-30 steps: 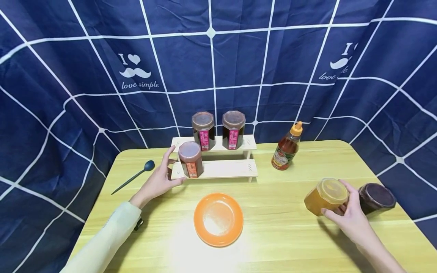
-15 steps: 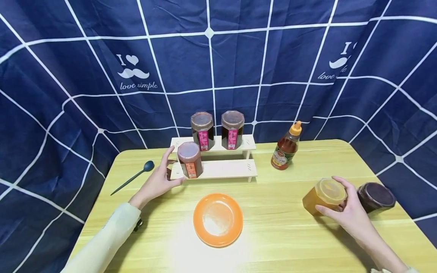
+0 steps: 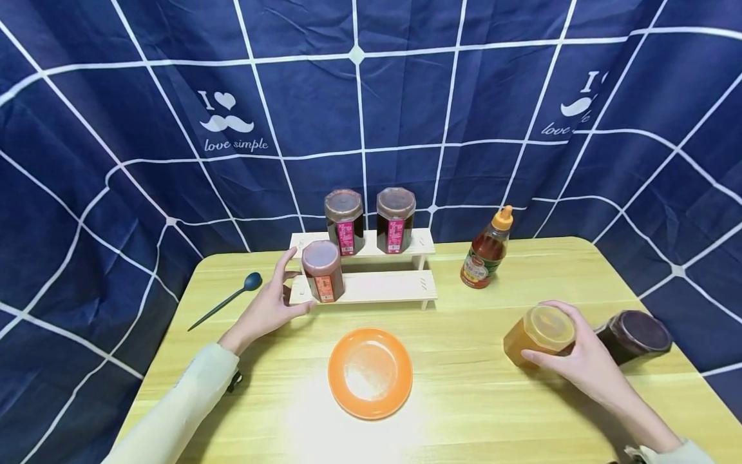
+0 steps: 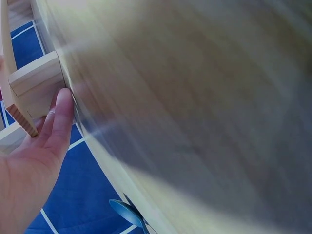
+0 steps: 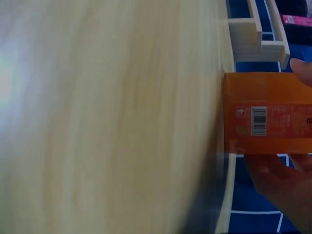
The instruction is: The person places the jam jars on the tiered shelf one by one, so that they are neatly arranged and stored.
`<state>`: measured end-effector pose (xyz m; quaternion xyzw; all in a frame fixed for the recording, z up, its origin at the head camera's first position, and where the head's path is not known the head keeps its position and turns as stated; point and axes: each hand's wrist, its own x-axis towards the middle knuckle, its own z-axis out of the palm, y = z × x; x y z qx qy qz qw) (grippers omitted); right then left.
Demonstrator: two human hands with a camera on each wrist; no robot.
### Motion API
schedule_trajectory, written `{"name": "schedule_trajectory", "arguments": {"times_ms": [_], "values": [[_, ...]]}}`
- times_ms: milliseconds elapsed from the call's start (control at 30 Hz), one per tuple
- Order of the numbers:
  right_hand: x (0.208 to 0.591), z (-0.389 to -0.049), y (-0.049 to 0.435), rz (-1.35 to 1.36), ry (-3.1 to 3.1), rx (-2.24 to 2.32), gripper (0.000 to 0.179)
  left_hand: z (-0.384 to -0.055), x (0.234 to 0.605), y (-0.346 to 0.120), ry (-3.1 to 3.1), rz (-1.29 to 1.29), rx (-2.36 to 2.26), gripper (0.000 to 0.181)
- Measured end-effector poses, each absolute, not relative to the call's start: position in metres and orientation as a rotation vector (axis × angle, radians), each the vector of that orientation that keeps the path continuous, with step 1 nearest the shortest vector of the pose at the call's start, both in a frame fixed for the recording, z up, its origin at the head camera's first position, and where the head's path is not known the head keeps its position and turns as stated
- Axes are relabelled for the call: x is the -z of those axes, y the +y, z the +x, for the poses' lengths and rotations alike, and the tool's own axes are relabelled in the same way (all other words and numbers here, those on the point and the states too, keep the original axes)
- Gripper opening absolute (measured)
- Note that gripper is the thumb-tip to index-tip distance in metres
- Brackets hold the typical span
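Observation:
My right hand (image 3: 582, 361) grips an eight-sided plastic jar (image 3: 530, 341) with amber contents, thumb on the near side and fingers round the far side. In the right wrist view this jar (image 5: 268, 112) shows a barcode label, its base right at the tabletop. At the left end of a two-step wooden rack (image 3: 388, 287), my left hand (image 3: 269, 309) rests with thumb and forefinger spread wide. Its fingers (image 4: 61, 117) lie fairly straight against the rack's leg in the left wrist view. Between thumb and forefinger, a reddish-brown jar (image 3: 323, 274) stands on the lower step.
Two dark jars with pink labels, a left one (image 3: 345, 222) and a right one (image 3: 397, 220), stand on the upper step. An orange plate (image 3: 371, 374) lies in front. A sauce bottle (image 3: 487, 251), a dark jar (image 3: 634, 335) behind my right hand and a dark spoon (image 3: 232, 299) are on the table.
My right hand has moved the amber jar a short way left, away from the dark jar beside it. The left hand and the rack have stayed in place.

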<state>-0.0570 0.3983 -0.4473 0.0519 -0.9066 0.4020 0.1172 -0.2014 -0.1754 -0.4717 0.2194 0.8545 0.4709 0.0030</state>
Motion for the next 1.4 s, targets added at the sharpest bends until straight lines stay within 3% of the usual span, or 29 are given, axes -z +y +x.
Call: {"name": "schedule_trajectory", "arguments": {"times_ms": [500,900,1400], "values": [[0.420,-0.061,0.354,-0.040,-2.569,-1.217,0.098,-0.201,0.472,-0.177,2.697,0.700,-1.480,0.120],[0.393,-0.071,0.304,-0.008,-2.460,-1.374,0.096,-0.200,0.471,-0.176,2.676,0.721,-1.510,0.119],[0.373,-0.108,0.241,0.137,-2.376,-1.486,0.096,-0.202,0.471,-0.177,2.668,0.715,-1.512,0.118]]}}
